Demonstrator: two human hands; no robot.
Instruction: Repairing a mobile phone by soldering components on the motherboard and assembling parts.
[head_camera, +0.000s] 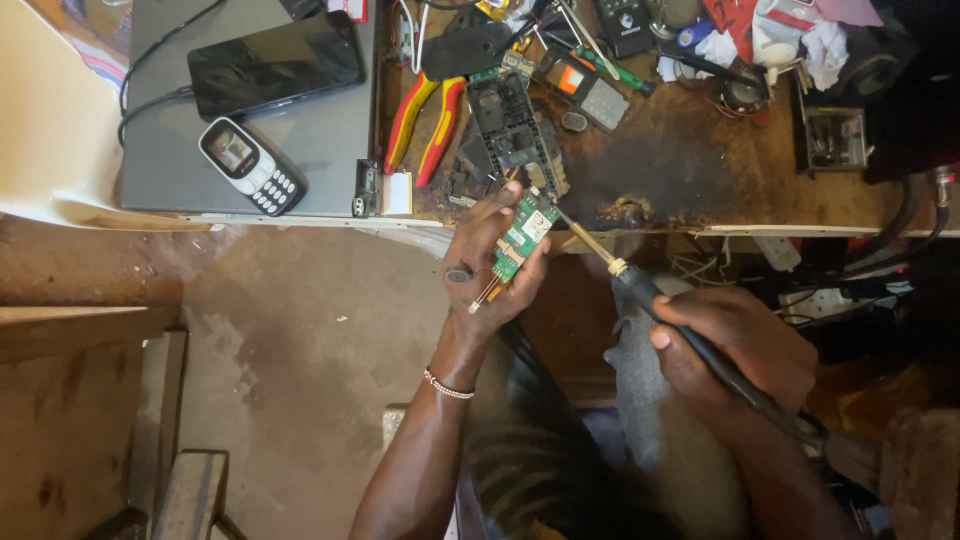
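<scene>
My left hand (487, 268) grips a small green circuit board (522, 236) just below the workbench's front edge. A beaded band circles that wrist. My right hand (735, 345) holds a soldering iron (660, 305) by its black handle. The iron's metal tip touches the upper right end of the board. A cable runs from the handle down to the right.
The scorched wooden workbench (680, 170) carries red-and-yellow pliers (425, 122), a black phone frame (507, 125), a multimeter (590, 90) and scattered parts. A grey laptop (330, 140) on the left bears a black smartphone (275, 62) and a keypad phone (250, 165). Below lies concrete floor (300, 350).
</scene>
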